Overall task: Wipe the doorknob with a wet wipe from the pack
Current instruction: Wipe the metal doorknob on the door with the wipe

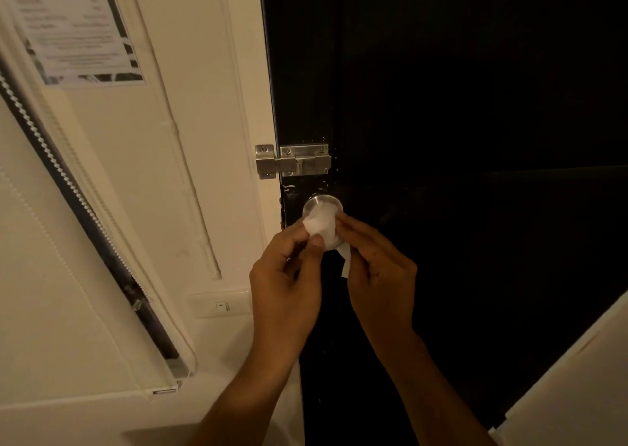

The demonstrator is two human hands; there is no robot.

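A round metal doorknob (314,204) sits on the left edge of a black door (458,139). A white wet wipe (321,223) is draped over the knob, hiding most of it; one strip of the wipe hangs down between my hands. My left hand (285,275) pinches the wipe's left side with thumb and fingers. My right hand (380,272) presses the wipe from the right, fingers laid along it. The pack of wipes is not in view.
A steel slide bolt (294,160) spans door and frame just above the knob. A cream wall (204,139) carries a taped paper notice (78,27), a wall switch (222,304) and a window blind (51,241). A pale surface (584,384) is at the lower right.
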